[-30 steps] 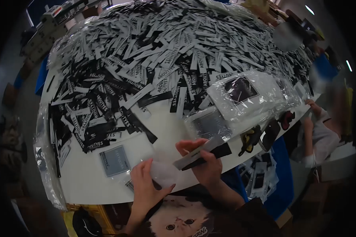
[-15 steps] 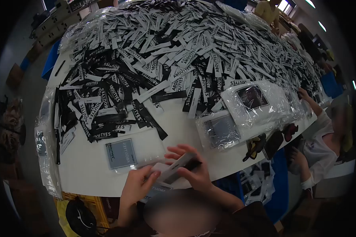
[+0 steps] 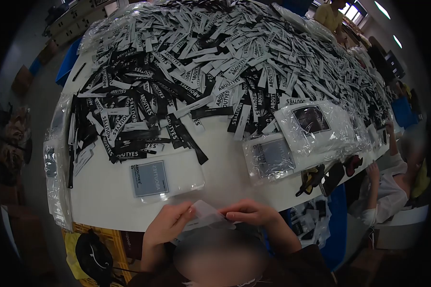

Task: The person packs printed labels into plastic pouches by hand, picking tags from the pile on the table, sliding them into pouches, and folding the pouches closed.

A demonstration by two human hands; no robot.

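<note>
A translucent plastic bag [image 3: 207,214] is held up at the table's near edge, between my two hands. My left hand [image 3: 170,221] pinches its left side between thumb and fingers. At its upper right side, my right hand [image 3: 251,214] is closed with thumb and fingertips together on the bag's edge. The bag's lower part is hidden behind the blurred area. Just beyond my hands lies a flat clear bag [image 3: 187,173] with a grey printed ABOUTYES panel [image 3: 151,178].
Black and white ABOUTYES strip packets [image 3: 225,62] heap across the table [image 3: 220,162]. Stacked clear bags [image 3: 316,131] lie on the right, near dark scissors-like tools [image 3: 312,179]. A blue bin [image 3: 337,225] holds packed bags below. A co-worker [image 3: 388,186] sits right; another person [image 3: 329,16] stands behind.
My right hand's fingers were spread around black and white strip packets; now they are pinched at the bag's edge and those packets are out of sight. The view has shifted slightly.
</note>
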